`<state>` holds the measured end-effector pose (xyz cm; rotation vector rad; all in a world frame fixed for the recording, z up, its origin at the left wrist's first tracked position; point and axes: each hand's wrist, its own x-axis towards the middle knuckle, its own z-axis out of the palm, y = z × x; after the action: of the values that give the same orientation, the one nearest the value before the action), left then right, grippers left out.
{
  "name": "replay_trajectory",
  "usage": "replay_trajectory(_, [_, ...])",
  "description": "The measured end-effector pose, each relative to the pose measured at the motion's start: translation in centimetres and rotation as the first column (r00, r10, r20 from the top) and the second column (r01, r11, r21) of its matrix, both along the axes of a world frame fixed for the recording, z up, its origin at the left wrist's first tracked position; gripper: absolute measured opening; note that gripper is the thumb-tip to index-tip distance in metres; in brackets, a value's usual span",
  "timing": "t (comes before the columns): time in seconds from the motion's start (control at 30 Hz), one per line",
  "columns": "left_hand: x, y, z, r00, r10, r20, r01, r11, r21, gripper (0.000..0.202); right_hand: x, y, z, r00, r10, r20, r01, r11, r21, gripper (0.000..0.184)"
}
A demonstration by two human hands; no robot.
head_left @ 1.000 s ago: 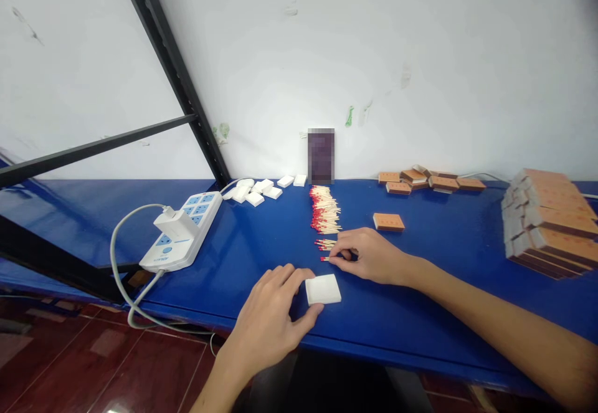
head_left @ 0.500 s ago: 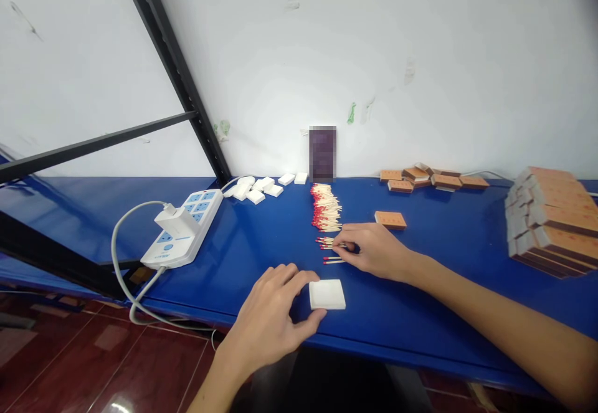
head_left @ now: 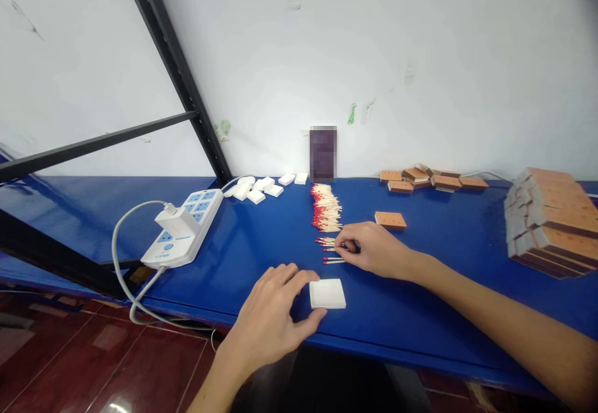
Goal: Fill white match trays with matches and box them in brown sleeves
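Right hand [head_left: 374, 250] arches beside matches [head_left: 329, 241] — fingertips together; left hand [head_left: 273, 310] clamps white tray [head_left: 329, 294].

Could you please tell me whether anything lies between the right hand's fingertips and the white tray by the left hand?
Two matches lie flat on the blue table between the right hand and the white tray; nothing visible stands upright there. The left hand grips the tray's left end.

Heaped matches [head_left: 326, 208] on the table [head_left: 261, 238] behind the tray [head_left: 327, 294], power strip [head_left: 184, 248] left, stacked matchboxes [head_left: 551, 223] right.
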<state>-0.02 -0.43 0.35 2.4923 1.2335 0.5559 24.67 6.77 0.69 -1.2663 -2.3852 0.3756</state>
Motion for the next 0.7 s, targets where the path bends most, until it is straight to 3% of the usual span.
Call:
replay_trajectory(0.4, [0.03,0.06,-0.02,1.000,-0.011,0.008,0.011,1.000,0.002,0.028,-0.20,-0.21,-0.19,0.993,0.022,-0.118,-0.031,0.996,-0.079,0.017])
replay_trajectory(0.7, [-0.01,0.08,-0.11,1.000,-0.010,0.004,0.010,1.000,0.012,0.028,-0.22,-0.44,0.00,0.991,0.073,-0.109,-0.082,0.993,-0.080,0.019])
